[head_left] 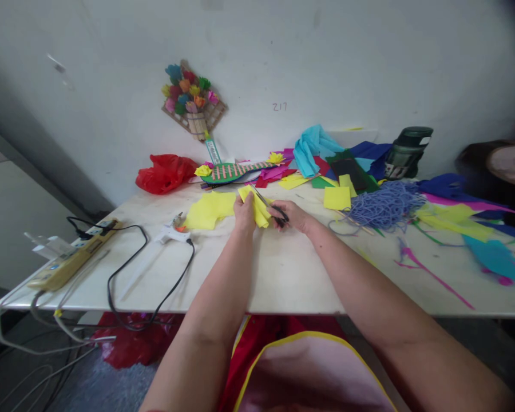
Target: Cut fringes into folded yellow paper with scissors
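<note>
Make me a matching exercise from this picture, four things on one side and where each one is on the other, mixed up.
Things:
1. scissors
2. power strip
3. red bag
4. purple yarn

Places:
A. far edge of the table, by the wall
B. in the right hand
C. table's left end
D. right of the hands

Pairs: 1-B, 2-C, 3-A, 4-D

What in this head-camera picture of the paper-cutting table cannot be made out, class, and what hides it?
- Scissors: head view, handles buried in the right hand.
- Yellow paper: left hand covers its near edge.
- Pencilled wall number: too small to be sure of.
- Dark object at the right edge: blurred, cut off.
- Green container: label unreadable.
</note>
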Motion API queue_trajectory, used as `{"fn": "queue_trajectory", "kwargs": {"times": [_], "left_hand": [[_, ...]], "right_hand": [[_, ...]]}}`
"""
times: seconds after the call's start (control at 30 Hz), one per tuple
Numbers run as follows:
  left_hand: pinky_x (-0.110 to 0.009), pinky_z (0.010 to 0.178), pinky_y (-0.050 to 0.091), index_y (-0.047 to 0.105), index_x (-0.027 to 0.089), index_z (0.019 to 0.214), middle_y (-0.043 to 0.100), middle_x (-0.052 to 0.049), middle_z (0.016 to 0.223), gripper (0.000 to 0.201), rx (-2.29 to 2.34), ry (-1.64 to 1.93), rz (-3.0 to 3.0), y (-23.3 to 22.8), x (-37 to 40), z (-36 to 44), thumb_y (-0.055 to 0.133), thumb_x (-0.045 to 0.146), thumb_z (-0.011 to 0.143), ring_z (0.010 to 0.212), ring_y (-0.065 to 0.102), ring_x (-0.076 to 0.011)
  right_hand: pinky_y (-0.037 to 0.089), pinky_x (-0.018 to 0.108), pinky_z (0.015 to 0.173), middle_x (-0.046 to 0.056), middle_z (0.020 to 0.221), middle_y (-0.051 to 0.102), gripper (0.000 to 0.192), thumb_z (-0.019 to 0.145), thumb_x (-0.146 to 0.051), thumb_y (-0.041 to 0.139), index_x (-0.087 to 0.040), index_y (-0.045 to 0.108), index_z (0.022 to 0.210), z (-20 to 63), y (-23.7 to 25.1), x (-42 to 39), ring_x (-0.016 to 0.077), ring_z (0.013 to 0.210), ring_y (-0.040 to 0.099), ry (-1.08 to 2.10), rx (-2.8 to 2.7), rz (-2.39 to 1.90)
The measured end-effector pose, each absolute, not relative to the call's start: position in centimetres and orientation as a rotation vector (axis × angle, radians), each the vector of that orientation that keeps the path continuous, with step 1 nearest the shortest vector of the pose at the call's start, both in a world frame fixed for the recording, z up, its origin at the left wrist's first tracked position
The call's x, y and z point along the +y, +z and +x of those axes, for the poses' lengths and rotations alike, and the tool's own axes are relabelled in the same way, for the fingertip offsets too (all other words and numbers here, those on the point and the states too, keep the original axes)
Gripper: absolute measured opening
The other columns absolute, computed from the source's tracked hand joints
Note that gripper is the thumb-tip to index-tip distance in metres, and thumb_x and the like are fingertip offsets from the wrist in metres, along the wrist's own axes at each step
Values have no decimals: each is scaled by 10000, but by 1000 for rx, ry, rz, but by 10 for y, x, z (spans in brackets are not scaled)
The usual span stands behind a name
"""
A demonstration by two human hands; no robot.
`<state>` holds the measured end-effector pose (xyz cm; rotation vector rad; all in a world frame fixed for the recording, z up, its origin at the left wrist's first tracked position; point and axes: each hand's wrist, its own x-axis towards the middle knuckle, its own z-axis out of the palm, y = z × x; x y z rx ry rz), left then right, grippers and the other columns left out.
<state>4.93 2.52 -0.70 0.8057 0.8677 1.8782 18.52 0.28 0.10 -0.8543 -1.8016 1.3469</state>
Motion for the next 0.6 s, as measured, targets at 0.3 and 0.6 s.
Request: {"fn": "queue_trajectory", "kwargs": {"times": [0.3, 0.6], "left_hand": [[-211, 486, 380, 493, 157, 688, 505, 40, 533, 284, 916, 1858, 823, -9, 28, 50, 657, 360, 575, 457, 474, -77], [-212, 486, 380, 490, 161, 679, 496, 36, 540, 251, 915, 1845, 853, -10, 26, 53, 638, 345, 596, 467, 472, -83]], "right_hand": [[280, 155, 297, -39, 441, 527, 316, 703, -460, 581, -160, 488, 667, 184, 3, 2, 67, 334, 466, 1327, -1780, -897], [301, 161, 295, -64, 400, 471, 296, 659, -418, 638, -164, 487, 654, 180, 8, -2, 61, 317, 430, 1359, -1686, -958]]}}
